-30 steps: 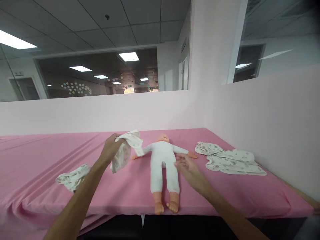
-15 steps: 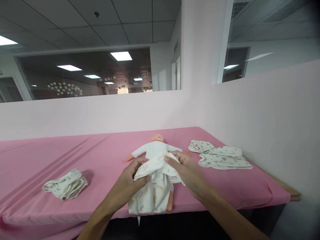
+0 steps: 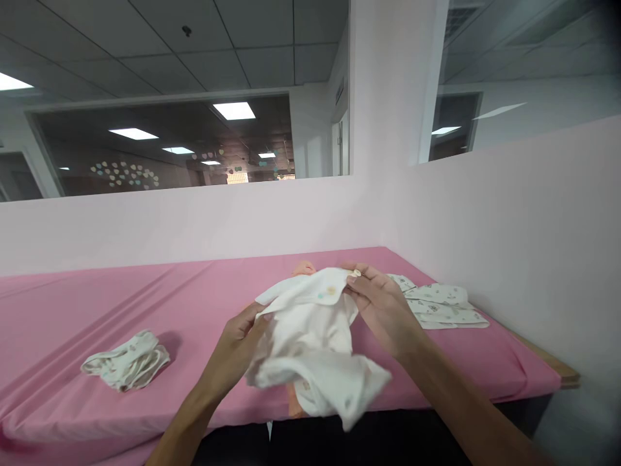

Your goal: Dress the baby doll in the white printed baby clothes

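Both my hands hold up a white printed baby garment (image 3: 310,323) above a baby doll, whose head (image 3: 304,268) shows behind the cloth. My left hand (image 3: 242,340) pinches the garment's left edge, and my right hand (image 3: 381,304) grips its upper right corner. The lower part of the cloth hangs loose and is blurred by motion. Most of the doll's body is hidden by the garment; one leg (image 3: 294,401) shows under it near the front edge. The garment's exact kind I cannot tell.
A pink sheet (image 3: 204,285) covers the table. On the left lies a crumpled printed cloth (image 3: 127,361); on the right, spread printed baby clothes (image 3: 444,304) lie partly behind my right hand. White walls with windows (image 3: 194,142) stand behind and to the right.
My hands have lifted the garment up from the doll's lower body and drawn its upper edge towards the doll's chest. Its lower part has unfolded and swings down to the right.
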`<state>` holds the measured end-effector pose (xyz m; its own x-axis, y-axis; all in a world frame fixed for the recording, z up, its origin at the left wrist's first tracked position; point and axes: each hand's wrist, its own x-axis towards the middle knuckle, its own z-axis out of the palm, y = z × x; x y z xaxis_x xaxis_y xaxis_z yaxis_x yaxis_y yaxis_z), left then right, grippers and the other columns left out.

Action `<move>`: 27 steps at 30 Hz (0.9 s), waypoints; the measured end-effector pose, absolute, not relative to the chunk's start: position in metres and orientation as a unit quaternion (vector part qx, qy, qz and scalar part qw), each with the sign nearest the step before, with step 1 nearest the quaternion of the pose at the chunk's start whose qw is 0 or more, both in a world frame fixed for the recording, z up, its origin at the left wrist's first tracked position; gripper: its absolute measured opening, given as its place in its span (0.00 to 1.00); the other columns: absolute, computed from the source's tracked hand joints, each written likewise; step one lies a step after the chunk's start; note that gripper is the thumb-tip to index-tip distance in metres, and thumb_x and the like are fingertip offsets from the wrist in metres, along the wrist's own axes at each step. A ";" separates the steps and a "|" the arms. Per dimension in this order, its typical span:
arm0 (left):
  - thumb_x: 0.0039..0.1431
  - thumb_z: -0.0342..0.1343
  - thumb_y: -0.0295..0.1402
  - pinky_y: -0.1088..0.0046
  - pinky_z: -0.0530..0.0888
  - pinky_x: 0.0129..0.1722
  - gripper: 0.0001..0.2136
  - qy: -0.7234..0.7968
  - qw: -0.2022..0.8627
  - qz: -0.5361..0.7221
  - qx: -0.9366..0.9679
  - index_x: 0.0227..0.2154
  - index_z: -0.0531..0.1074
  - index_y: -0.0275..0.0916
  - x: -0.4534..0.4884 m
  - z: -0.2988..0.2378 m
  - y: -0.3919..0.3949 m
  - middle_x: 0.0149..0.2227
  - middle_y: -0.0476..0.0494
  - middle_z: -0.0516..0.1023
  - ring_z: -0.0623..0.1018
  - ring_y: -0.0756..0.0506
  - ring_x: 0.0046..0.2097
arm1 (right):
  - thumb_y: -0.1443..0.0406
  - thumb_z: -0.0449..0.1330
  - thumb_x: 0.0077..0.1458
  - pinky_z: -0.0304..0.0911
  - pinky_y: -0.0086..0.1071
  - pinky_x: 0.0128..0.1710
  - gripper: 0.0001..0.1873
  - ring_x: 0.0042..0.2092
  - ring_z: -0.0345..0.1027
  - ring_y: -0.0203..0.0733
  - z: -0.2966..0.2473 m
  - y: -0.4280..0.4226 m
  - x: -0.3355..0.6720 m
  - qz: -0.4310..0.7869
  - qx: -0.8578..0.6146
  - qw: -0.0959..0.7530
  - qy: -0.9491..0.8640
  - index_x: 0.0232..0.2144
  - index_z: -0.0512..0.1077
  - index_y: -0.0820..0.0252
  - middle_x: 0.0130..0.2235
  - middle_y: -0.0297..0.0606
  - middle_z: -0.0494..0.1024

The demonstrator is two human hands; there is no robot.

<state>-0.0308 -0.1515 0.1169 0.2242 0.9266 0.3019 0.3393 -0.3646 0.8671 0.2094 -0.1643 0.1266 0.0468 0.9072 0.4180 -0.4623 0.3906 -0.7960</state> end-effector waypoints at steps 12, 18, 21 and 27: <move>0.61 0.53 0.44 0.60 0.70 0.52 0.20 0.332 0.504 0.388 0.696 0.52 0.67 0.41 0.016 0.086 -0.162 0.53 0.37 0.73 0.71 0.38 0.55 | 0.63 0.59 0.58 0.64 0.42 0.54 0.21 0.57 0.65 0.44 0.164 -0.185 0.194 0.326 -0.216 0.666 -0.635 0.54 0.66 0.51 0.55 0.40 0.72; 0.60 0.53 0.47 0.57 0.63 0.60 0.31 0.341 0.466 0.430 0.694 0.64 0.54 0.46 0.030 0.078 -0.204 0.65 0.39 0.57 0.59 0.36 0.65 | 0.66 0.55 0.60 0.58 0.46 0.61 0.23 0.61 0.59 0.45 0.176 -0.189 0.186 0.060 -0.268 0.656 -0.703 0.58 0.63 0.50 0.60 0.37 0.66; 0.58 0.55 0.46 0.60 0.72 0.50 0.25 0.386 0.459 0.413 0.685 0.57 0.66 0.44 0.034 0.077 -0.204 0.54 0.38 0.72 0.73 0.38 0.52 | 0.66 0.53 0.60 0.61 0.45 0.59 0.24 0.61 0.60 0.46 0.178 -0.189 0.187 0.017 -0.274 0.640 -0.718 0.59 0.61 0.51 0.61 0.38 0.65; 0.58 0.55 0.44 0.62 0.71 0.53 0.19 0.367 0.408 0.436 0.714 0.50 0.74 0.42 0.039 0.082 -0.204 0.50 0.39 0.76 0.73 0.38 0.53 | 0.66 0.52 0.61 0.63 0.43 0.56 0.25 0.60 0.61 0.46 0.182 -0.185 0.194 -0.018 -0.290 0.634 -0.717 0.61 0.58 0.52 0.61 0.39 0.64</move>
<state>0.0390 -0.2043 0.0816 0.3513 0.8790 0.3223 0.1681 -0.3979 0.9019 0.1935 -0.1851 0.1819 -0.0278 0.3921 0.9195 0.4385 0.8314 -0.3413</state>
